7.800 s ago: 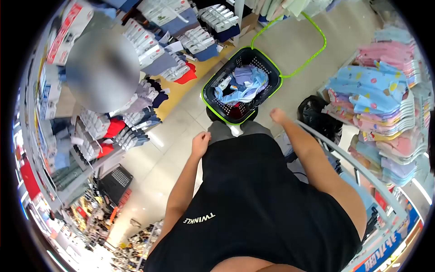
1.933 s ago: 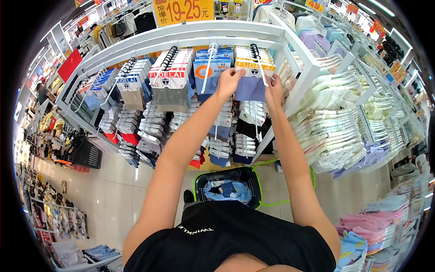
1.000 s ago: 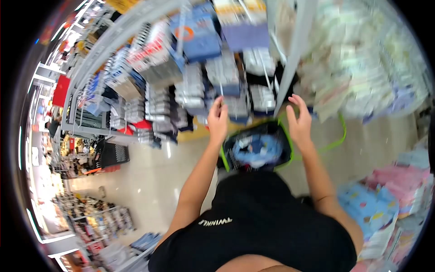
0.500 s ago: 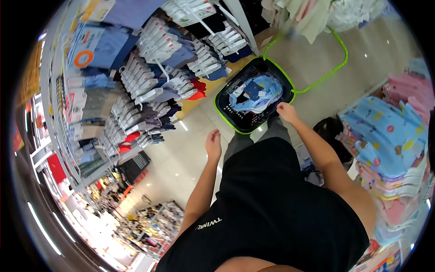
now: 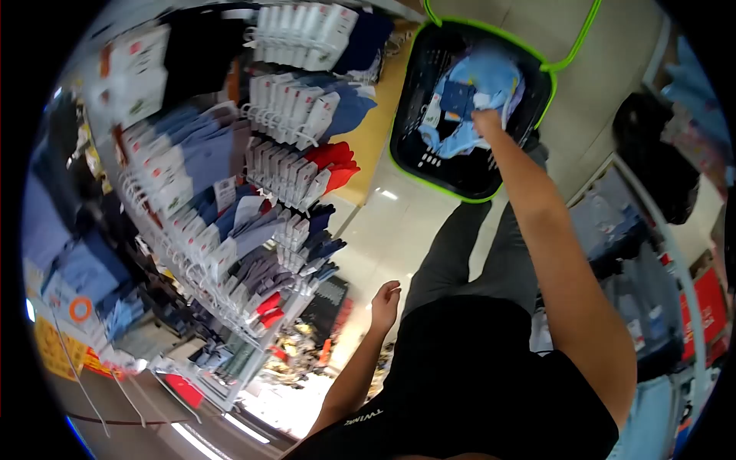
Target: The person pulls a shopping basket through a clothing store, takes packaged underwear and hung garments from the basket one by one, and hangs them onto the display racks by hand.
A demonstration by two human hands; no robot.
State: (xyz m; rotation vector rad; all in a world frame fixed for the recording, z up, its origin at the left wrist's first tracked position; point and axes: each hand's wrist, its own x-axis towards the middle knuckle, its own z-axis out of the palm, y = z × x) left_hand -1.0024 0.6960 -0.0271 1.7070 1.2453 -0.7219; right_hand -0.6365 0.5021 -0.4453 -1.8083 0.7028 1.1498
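A black basket (image 5: pixel 414 149) with a bright green rim stands on the floor in front of my legs. Light blue clothing (image 5: pixel 491 73) and a dark blue packaged item (image 5: pixel 458 100) lie inside it. My right hand (image 5: pixel 487 123) reaches into the basket, its fingers closed at the light blue clothing near the dark blue item; what they pinch is too small to make out. My left hand (image 5: pixel 386 303) hangs over the floor beside my leg, fingers loosely apart, touching nothing.
Racks of packaged garments on hangers (image 5: pixel 295 103) fill the left side. The basket's green handle (image 5: pixel 580 38) leans out to the upper right. A black bag (image 5: pixel 659 153) and a rack with grey clothes (image 5: pixel 640 307) are on the right.
Both hands have left the packages on the rack seen earlier. My right hand has moved from the basket's edge into it, onto the contents. The view has tilted down and turned.
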